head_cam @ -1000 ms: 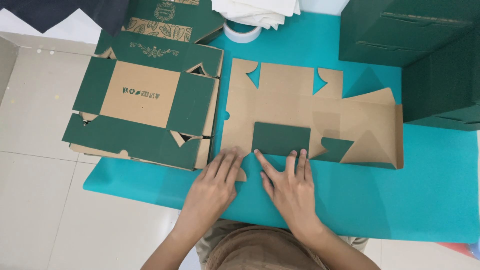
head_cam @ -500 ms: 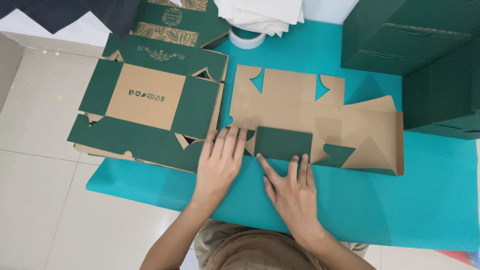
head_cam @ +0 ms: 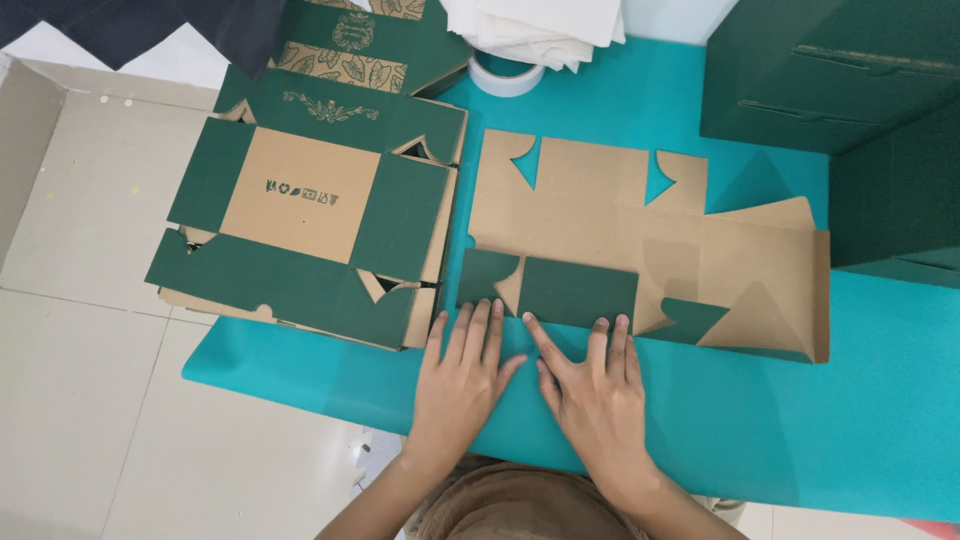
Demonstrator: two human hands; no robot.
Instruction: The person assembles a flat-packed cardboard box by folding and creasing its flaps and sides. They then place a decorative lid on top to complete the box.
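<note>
Both hands flat, fingers spread, nothing clasped: left hand (head_cam: 462, 372) and right hand (head_cam: 592, 385) press the near green flap (head_cam: 578, 293) of the unfolded cardboard blank (head_cam: 640, 235) lying on the teal tabletop (head_cam: 800, 420). Risk, judged: uneven pressure could skew the crease; the blank could slide toward the stack of flat boxes (head_cam: 310, 215) beside it.

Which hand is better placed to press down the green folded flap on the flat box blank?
Probably the right hand: its fingertips already touch the near edge of the green folded flap of the cardboard box blank. The left hand lies flat by the blank's left corner, nearer the stack of flattened boxes.
</note>
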